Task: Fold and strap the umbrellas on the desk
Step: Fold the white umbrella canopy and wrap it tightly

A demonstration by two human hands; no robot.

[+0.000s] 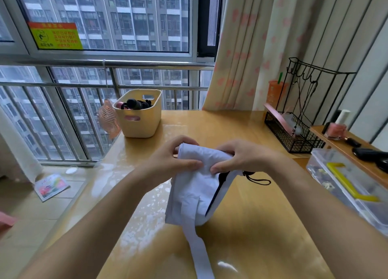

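A collapsed white umbrella [189, 194] with a black lining hangs above the middle of the wooden desk [241, 226]. My left hand [168, 159] grips its bunched top from the left, thumb pressed on the cloth. From the right, my right hand [241, 156] grips the same top, thumb beside the left thumb. The long white strap [199, 251] of the umbrella dangles down toward me. A black wrist cord [257, 180] sticks out to the right below my right hand.
A cream basket [139, 114] with dark items stands at the desk's far left, a pink fan [108, 118] beside it. A black wire rack [294, 131] is at the far right. A clear box with a yellow handle [348, 186] lies at the right edge.
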